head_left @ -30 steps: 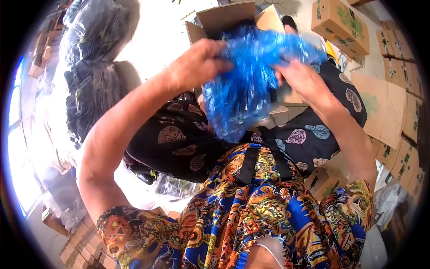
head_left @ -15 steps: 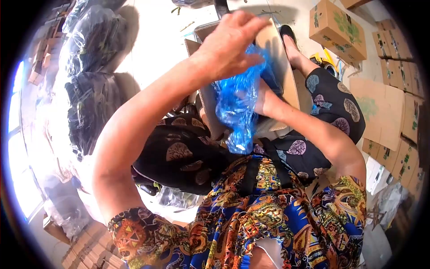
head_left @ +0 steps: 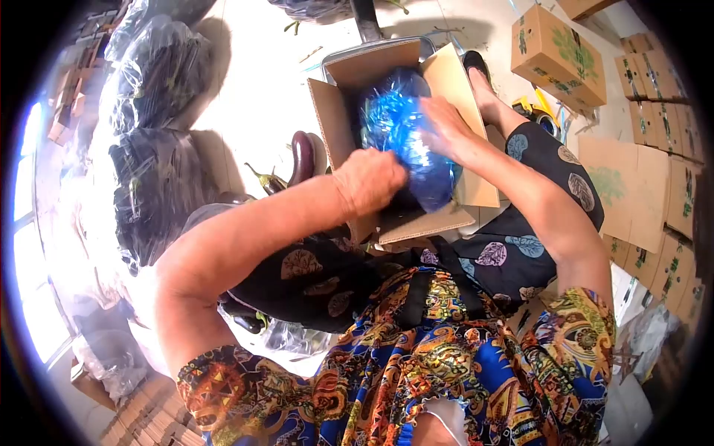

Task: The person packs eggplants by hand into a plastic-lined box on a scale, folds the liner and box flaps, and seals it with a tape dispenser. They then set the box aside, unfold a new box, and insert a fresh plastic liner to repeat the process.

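- In the head view, the open cardboard box stands between my legs, its flaps spread outward; I place everything else by it.
- The blue plastic lies crumpled and shiny in the mouth of the open cardboard box, its near end bulging toward me and blurred.
- My left hand is over the box's near left side, fingers curled into a loose fist against the blue plastic, with a bit of it gathered in them.
- My right hand is over the box's right side, fingers bent and touching the blue plastic; they are blurred, so I cannot tell how tightly they close.
- Just left of the box lie a long dark purple eggplant and a smaller one with a green stem.
- Well to the left of the box, dark bundles in clear plastic sit in a row.
- Beyond the box's far edge rises a black post.
- Right of the box are my foot in a black shoe, a yellow tool, a closed carton and flat cardboard; cartons are stacked farther right.
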`<state>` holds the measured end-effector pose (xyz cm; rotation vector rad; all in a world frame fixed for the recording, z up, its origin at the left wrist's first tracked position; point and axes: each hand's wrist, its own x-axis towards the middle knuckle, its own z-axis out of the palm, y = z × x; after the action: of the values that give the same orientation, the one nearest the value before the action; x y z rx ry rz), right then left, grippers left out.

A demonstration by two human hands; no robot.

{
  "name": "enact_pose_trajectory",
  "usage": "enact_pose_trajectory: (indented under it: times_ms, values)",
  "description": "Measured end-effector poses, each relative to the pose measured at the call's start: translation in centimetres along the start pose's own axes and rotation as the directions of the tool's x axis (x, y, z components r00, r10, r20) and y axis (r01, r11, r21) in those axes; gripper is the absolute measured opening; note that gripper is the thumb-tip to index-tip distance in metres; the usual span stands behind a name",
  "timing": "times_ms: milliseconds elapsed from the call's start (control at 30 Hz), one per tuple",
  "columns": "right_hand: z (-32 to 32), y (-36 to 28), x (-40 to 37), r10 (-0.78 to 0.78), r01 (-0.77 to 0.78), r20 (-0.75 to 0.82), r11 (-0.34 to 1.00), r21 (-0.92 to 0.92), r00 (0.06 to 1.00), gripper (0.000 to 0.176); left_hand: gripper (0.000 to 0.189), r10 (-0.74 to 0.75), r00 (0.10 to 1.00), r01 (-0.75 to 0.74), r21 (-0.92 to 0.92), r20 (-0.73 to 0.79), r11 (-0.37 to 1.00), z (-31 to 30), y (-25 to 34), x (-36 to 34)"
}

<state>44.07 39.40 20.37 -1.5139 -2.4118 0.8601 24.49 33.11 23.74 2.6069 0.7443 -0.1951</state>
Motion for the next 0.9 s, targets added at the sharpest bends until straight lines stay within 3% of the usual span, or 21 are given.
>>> enact_pose_trajectory:
  times_ms: [33, 67, 133, 167, 200, 233, 267, 300, 367, 400, 433, 467, 500, 533, 567, 633, 667, 700, 767, 833, 900]
  values:
    - [-0.2, -0.8, 1.1, 0.119, -0.107, 0.084, 0.986, -0.128, 0.989, 0.018, 0.011, 0.089, 0.993, -0.085, 0.052, -0.080, 0.995, -0.3, 0.7, 0.1]
    - [0.1, -0.9, 1.6, 0.147, -0.146, 0.008, 0.987, -0.066, 0.989, 0.021, 0.022, 0.056, 0.989, -0.064, 0.058, 0.137, 0.996, -0.8, 1.2, 0.8]
    - [1.4, 0.6, 3.0, 0.177, -0.176, -0.124, 0.984, 0.014, 0.976, 0.028, 0.017, 0.192, 0.946, -0.157, 0.149, -0.262, 0.976, 0.7, 0.3, 1.8]
    - [2.2, 1.8, 3.6, 0.195, -0.170, -0.056, 0.940, 0.296, 0.979, 0.030, 0.015, 0.261, 0.858, -0.185, 0.209, -0.442, 0.960, 1.4, -0.5, 2.4]
    - [2.9, 3.0, 3.9, 0.197, -0.171, 0.015, 0.813, 0.557, 0.980, 0.033, 0.017, 0.073, 0.970, -0.055, 0.083, -0.233, 0.995, 1.3, -1.1, 2.9]
    - [2.8, 3.3, 3.8, 0.177, -0.178, 0.085, 0.617, 0.767, 0.980, 0.036, 0.021, 0.160, 0.875, -0.099, 0.156, -0.456, 0.983, 1.4, -2.9, 3.8]
    - [2.3, 4.0, 3.6, 0.045, -0.118, 0.111, 0.528, 0.841, 0.993, 0.037, 0.021, 0.110, 0.875, -0.087, 0.071, -0.471, 0.994, 1.8, -4.7, 4.1]
    - [0.9, 3.0, 3.4, 0.039, -0.021, -0.017, 0.791, 0.612, 0.999, 0.032, 0.020, 0.056, 0.875, -0.075, -0.021, -0.480, 0.997, 2.1, -5.7, 4.3]
    - [-2.0, -1.0, 2.5, 0.125, -0.034, -0.380, 0.971, 0.238, 0.916, 0.026, 0.019, -0.109, 0.956, 0.041, -0.241, -0.274, 0.970, 0.7, -6.3, 4.8]
    - [-2.6, -1.8, 1.9, 0.019, 0.050, -0.350, 0.981, 0.187, 0.937, 0.022, 0.015, -0.198, 0.930, 0.129, -0.227, -0.310, 0.965, 0.9, -7.3, 5.4]
    - [-3.2, -2.3, 1.3, -0.084, 0.134, -0.319, 0.981, 0.137, 0.944, 0.019, 0.015, -0.310, 0.922, 0.286, -0.135, -0.232, 0.949, 0.0, -7.7, 5.5]
    - [-3.4, -2.5, 0.2, -0.178, 0.211, -0.282, 0.973, 0.090, 0.943, 0.017, 0.015, -0.316, 0.925, 0.310, -0.064, -0.211, 0.949, 0.7, -8.7, 5.9]
    - [-2.8, -2.5, -1.3, -0.215, 0.212, -0.124, 0.977, -0.034, 0.969, 0.010, 0.017, -0.321, 0.927, 0.328, 0.005, -0.191, 0.945, 1.5, -9.5, 6.2]
    - [-2.5, -2.7, -3.0, -0.202, 0.203, 0.022, 0.966, -0.160, 0.979, 0.005, 0.020, -0.322, 0.931, 0.334, 0.051, -0.170, 0.941, 0.4, -8.9, 5.6]
    - [-2.1, -3.2, -4.1, 0.008, 0.090, 0.274, 0.934, -0.346, 0.962, 0.006, 0.020, -0.326, 0.935, 0.334, 0.033, -0.141, 0.942, 0.7, -9.0, 6.0]
    - [-1.3, -3.4, -5.6, 0.031, 0.110, 0.346, 0.919, -0.379, 0.938, 0.010, 0.021, -0.345, 0.935, 0.347, 0.006, -0.082, 0.938, 0.4, -8.7, 7.0]
    - [0.0, -3.2, -6.3, -0.115, 0.221, 0.234, 0.839, -0.497, 0.965, 0.010, 0.021, -0.385, 0.922, 0.382, 0.063, 0.042, 0.922, -0.4, -8.3, 7.8]
    - [1.5, -2.7, -7.0, -0.270, 0.292, 0.131, 0.729, -0.620, 0.954, 0.009, 0.019, -0.405, 0.913, 0.402, 0.054, 0.046, 0.914, -0.3, -8.5, 7.9]
    - [1.1, -5.7, -8.1, -0.196, 0.208, 0.097, 0.688, -0.695, 0.976, 0.012, 0.018, -0.432, 0.901, 0.431, 0.030, 0.046, 0.902, 0.0, -9.2, 8.9]
    - [0.9, -5.3, -8.5, -0.152, 0.267, 0.227, 0.699, -0.664, 0.962, 0.013, 0.019, -0.473, 0.881, 0.463, -0.159, -0.030, 0.872, 0.3, -9.8, 8.2]
    - [0.9, -4.2, -7.0, 0.011, 0.134, 0.250, 0.823, -0.553, 0.968, 0.013, 0.025, -0.531, 0.847, 0.519, -0.162, -0.033, 0.839, 0.5, -9.2, 8.4]
